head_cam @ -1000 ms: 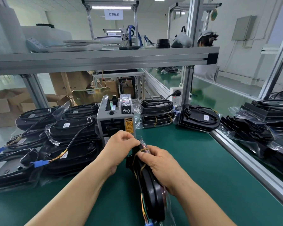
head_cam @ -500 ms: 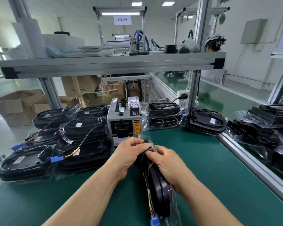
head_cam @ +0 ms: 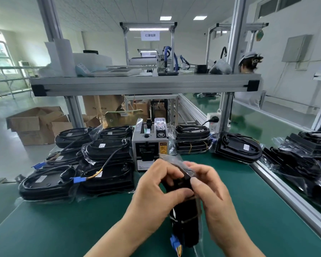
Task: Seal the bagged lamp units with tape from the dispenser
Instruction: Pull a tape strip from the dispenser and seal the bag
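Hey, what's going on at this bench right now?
A person is bagging lamps at a green bench. The left hand and right hand pinch the top of a clear bag, folding its flap over a black lamp unit that stands on edge. The tape dispenser sits just behind it. I can't make out any tape on the bag yet. More bagged lamps lie stacked to the left and behind.

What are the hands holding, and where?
Both the left hand and right hand pinch the clear plastic bag at its upper end, around the black lamp unit inside.
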`<state>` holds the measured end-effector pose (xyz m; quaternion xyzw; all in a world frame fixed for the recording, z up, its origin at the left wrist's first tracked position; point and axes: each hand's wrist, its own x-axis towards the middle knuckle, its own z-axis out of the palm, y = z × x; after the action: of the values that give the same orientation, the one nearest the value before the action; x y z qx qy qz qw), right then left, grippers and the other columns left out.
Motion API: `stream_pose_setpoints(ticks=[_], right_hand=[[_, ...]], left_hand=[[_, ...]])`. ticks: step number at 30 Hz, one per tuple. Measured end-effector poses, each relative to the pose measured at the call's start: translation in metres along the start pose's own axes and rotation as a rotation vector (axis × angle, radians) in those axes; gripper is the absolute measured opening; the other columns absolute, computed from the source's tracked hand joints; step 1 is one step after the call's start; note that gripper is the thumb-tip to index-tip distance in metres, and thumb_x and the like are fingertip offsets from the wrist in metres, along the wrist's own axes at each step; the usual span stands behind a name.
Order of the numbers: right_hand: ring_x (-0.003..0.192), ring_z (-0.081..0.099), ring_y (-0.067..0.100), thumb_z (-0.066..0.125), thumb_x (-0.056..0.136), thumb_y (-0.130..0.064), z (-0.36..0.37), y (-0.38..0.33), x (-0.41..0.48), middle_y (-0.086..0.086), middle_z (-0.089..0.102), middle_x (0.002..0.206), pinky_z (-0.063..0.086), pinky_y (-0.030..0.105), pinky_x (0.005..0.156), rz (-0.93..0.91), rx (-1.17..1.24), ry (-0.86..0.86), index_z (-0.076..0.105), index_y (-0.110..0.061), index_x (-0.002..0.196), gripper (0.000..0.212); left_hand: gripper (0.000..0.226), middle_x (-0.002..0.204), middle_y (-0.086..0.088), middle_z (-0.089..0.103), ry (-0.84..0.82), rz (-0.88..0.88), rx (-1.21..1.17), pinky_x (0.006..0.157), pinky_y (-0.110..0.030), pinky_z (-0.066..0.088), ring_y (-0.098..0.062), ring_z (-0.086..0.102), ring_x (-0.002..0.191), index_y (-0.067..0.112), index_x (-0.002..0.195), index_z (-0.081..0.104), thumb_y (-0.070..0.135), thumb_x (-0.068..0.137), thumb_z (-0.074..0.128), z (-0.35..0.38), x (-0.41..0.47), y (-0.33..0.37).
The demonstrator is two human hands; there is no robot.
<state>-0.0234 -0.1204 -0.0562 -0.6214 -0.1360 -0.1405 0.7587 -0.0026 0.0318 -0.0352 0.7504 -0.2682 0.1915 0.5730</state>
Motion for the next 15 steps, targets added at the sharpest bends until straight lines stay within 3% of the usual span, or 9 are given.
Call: stream_pose_setpoints(ticks=[3,6,8,10,12,15], right_hand=[[0.111,0.057,-0.017,0.074,0.063,-0.043,0.003,-0.022,-0.006,-0.023,0.060,0.128,0.045,0.001,0.080,0.017,-0.229,0.042,0.060,-0.042,0.121,0.061],[0.112,0.055,-0.018,0.073,0.069,-0.044,0.009,-0.042,-0.006,-0.032,0.058,0.125,0.044,0.004,0.086,0.061,-0.465,0.010,0.054,-0.041,0.134,0.067],[0.112,0.056,-0.013,0.070,0.082,-0.043,0.012,-0.048,-0.006,-0.038,0.060,0.110,0.039,0.003,0.087,0.038,-0.583,0.013,0.062,-0.042,0.123,0.042],[0.093,0.060,-0.005,0.056,0.094,-0.035,0.017,-0.051,-0.005,-0.030,0.060,0.087,0.039,0.005,0.073,0.018,-0.625,0.030,0.069,-0.039,0.100,0.015],[0.076,0.060,0.003,0.044,0.100,-0.033,0.020,-0.049,-0.005,-0.013,0.064,0.076,0.039,0.013,0.063,-0.006,-0.633,0.097,0.065,-0.029,0.078,0.031],[0.086,0.062,-0.016,0.037,0.100,-0.043,0.020,-0.047,-0.008,-0.033,0.068,0.089,0.040,-0.001,0.066,0.029,-0.411,0.267,0.071,-0.036,0.086,0.038]], left_hand=[[0.042,0.085,0.009,0.060,0.002,-0.048,0.000,0.073,-0.025,0.049,-0.013,0.057,0.078,0.033,0.089,0.055,0.041,0.060,0.083,0.008,-0.015,0.007],[0.047,0.086,0.007,0.061,-0.012,-0.084,0.038,0.072,-0.034,0.052,-0.012,0.057,0.077,0.036,0.091,0.052,0.043,0.055,0.080,0.011,-0.022,0.012],[0.047,0.086,0.008,0.061,0.001,-0.081,0.055,0.069,-0.025,0.049,-0.010,0.056,0.076,0.037,0.090,0.052,0.043,0.053,0.080,0.010,-0.022,0.013],[0.045,0.087,0.010,0.059,0.000,-0.052,0.072,0.068,-0.017,0.045,-0.010,0.055,0.078,0.038,0.089,0.050,0.042,0.054,0.078,0.010,-0.023,0.014],[0.044,0.088,0.010,0.057,-0.017,-0.009,0.101,0.070,-0.016,0.043,-0.013,0.055,0.080,0.038,0.089,0.049,0.041,0.055,0.077,0.009,-0.024,0.014],[0.045,0.089,0.009,0.056,-0.036,0.026,0.099,0.073,-0.018,0.043,-0.014,0.055,0.081,0.038,0.089,0.048,0.044,0.059,0.081,0.006,-0.024,0.011]])
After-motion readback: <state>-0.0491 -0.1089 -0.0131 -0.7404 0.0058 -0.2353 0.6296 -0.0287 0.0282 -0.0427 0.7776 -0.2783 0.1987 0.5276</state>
